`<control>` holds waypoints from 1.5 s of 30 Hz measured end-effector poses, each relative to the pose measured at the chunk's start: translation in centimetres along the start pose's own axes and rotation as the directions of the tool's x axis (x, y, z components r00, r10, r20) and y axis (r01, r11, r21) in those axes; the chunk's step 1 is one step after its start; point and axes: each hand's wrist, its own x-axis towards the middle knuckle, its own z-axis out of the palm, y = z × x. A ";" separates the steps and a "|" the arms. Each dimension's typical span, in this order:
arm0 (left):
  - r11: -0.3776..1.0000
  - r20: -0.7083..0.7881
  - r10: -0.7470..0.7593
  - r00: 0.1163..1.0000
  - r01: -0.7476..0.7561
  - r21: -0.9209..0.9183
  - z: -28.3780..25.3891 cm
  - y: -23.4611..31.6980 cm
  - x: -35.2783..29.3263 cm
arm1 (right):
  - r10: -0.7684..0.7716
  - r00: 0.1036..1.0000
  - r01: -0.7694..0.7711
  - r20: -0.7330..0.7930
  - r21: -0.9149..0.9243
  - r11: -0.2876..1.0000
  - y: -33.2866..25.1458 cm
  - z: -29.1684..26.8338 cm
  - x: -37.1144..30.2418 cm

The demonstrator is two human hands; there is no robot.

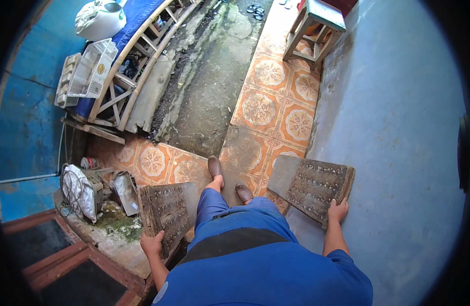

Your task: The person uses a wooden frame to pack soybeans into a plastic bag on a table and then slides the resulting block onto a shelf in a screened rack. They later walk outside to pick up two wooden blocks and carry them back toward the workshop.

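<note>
My left hand [152, 244] is closed on the near edge of a thick, weathered wooden board [166, 210] beside my left leg. Its dark face carries rows of pale specks, and a smoother grey part shows toward my leg. On the other side, my right hand [338, 210] grips the outer edge of a similar speckled board [319, 187], held tilted out near the blue-grey wall. What the specks are is too small to tell. Both boards are off to the sides of my body, and my fingers are partly hidden behind their edges.
Orange patterned tiles [259, 109] run ahead beside a rough concrete strip [209, 86]. A wooden stool [316, 30] stands against the right wall [398, 127]. Left are a bamboo bench [138, 66], white plastic baskets [95, 69], a white sack [78, 186] and a brown-framed window [66, 250].
</note>
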 end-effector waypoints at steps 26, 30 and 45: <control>0.982 0.099 0.090 0.991 -0.105 0.158 2.9 26.6 24.0 | 0.115 0.794 -0.213 0.597 0.095 0.972 -33.4 4.5 4.3; 0.981 0.116 0.019 0.993 -0.041 0.190 4.2 33.1 26.3 | 0.355 0.580 -0.620 0.734 0.115 0.776 -38.9 4.6 8.4; 0.995 0.143 0.091 0.986 -0.096 0.031 9.1 57.0 34.5 | -0.076 0.858 -0.269 0.507 0.571 0.776 -62.4 4.6 35.6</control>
